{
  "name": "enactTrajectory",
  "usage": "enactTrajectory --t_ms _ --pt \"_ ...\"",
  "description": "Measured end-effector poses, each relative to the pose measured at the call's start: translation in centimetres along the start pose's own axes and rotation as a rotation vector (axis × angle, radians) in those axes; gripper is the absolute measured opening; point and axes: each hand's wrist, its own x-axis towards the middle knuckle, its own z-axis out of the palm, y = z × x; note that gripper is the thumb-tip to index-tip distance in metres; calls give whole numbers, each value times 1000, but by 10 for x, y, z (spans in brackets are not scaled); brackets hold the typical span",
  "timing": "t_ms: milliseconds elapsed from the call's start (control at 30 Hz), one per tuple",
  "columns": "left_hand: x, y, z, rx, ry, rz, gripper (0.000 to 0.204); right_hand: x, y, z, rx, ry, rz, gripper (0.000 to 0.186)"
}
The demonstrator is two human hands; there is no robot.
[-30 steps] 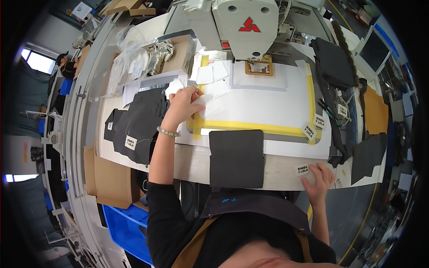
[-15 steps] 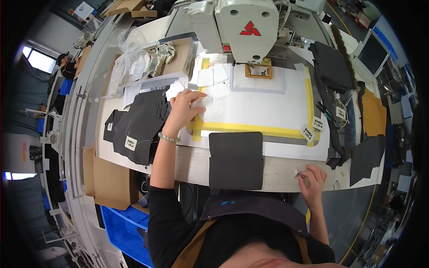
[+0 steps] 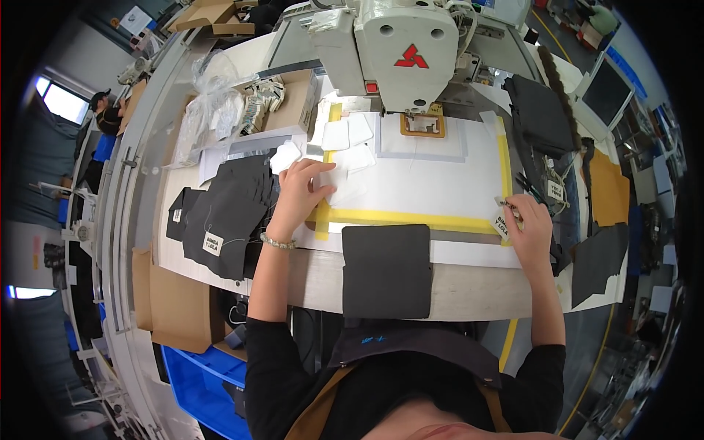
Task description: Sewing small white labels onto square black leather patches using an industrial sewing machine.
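Observation:
My left hand (image 3: 298, 196) is at the left edge of the white sheet (image 3: 433, 180), thumb and fingers apart beside thin white pieces (image 3: 354, 157). A bracelet circles that wrist. My right hand (image 3: 529, 224) is at the sheet's right edge, thumb and fingertips pinched together. A small pale item shows at those fingertips, too covered to name. A white printed label (image 3: 500, 226) lies just beside them on the yellow tape. In front of me, a dark rectangular fabric piece (image 3: 386, 270) rests on the table's near edge.
A white sewing machine head (image 3: 403, 55) stands over a brown frame (image 3: 422, 125) at the back. An open carton (image 3: 297, 110) of labels and stacked dark fabric (image 3: 231, 209) are at left. Folded dark cloth (image 3: 541, 114) and dark-handled snips (image 3: 532, 188) lie at right.
My right hand has moved forward from the table's near edge to the labels at the sheet's right side. My left hand has shifted slightly toward me and left, its fingers spreading.

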Motion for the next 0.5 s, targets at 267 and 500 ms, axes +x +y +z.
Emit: enactTrajectory --t_ms 267,500 --pt "0 -5 0 22 51 -5 27 28 11 11 -144 -209 -4 21" --pt "4 -14 -19 -133 -47 32 17 59 -2 -3 -58 -172 12 19"
